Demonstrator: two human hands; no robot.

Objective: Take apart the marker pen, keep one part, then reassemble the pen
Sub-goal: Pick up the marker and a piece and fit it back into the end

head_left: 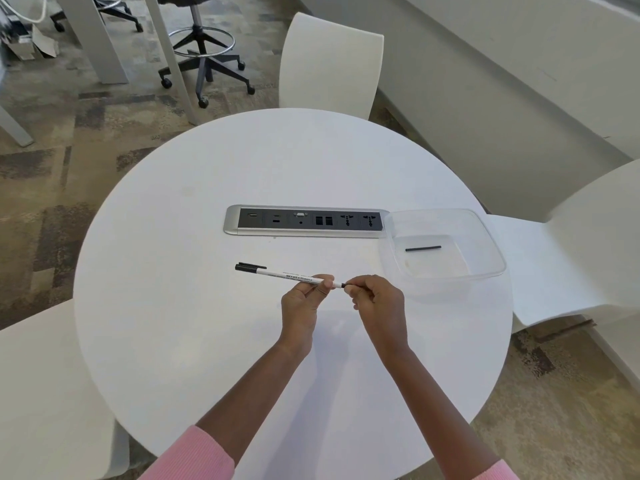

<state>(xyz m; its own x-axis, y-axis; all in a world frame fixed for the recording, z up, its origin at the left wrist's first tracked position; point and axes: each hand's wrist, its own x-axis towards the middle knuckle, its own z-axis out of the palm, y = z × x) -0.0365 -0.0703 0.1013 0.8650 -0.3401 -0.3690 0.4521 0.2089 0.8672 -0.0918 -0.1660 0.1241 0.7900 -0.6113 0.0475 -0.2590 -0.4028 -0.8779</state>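
A white marker pen (287, 274) with a black cap at its left end is held level above the round white table (194, 327). My left hand (301, 303) grips the barrel near its right end. My right hand (375, 299) pinches a small black end piece (344, 285) right at the barrel's right tip. A thin black rod-like pen part (423, 248) lies alone inside a clear plastic tray (485, 268) to the right.
A grey and black socket panel (306, 220) is set into the table's middle, just behind the pen. White chairs stand at the far side (329, 64), right (571, 244) and near left (45, 393). A black wheeled stool (204, 60) stands on the carpet beyond.
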